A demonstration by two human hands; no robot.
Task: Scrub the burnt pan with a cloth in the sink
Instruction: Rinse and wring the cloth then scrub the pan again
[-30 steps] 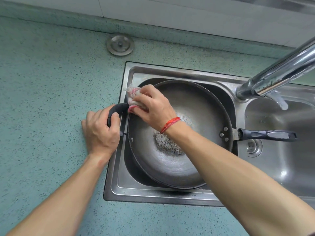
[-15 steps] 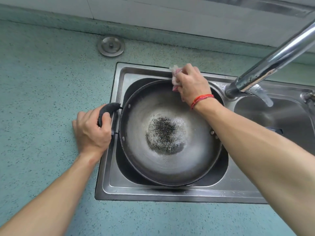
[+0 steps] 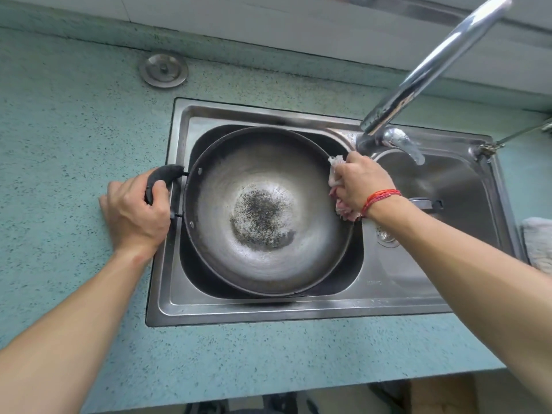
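A dark round pan [image 3: 263, 258] sits tilted in the left basin of the steel sink [image 3: 268, 312], with a black burnt patch [image 3: 261, 219] at its bottom. My left hand [image 3: 136, 210] grips the pan's small black side handle [image 3: 162, 174] at the sink's left edge. My right hand [image 3: 357, 183] holds a bunched white and pink cloth [image 3: 336, 168] against the pan's right rim. The pan's long handle [image 3: 425, 203] pokes out behind my right wrist over the right basin.
A chrome faucet [image 3: 418, 79] arches over the divider between the basins. The right basin has a drain [image 3: 386, 237]. A metal sink plug [image 3: 163, 70] lies on the teal counter behind the sink. A pale cloth [image 3: 537, 243] lies at the far right.
My right hand has swept the cloth along the rim, from the left side, past the far edge, round to the right side. My left hand keeps its hold on the side handle.
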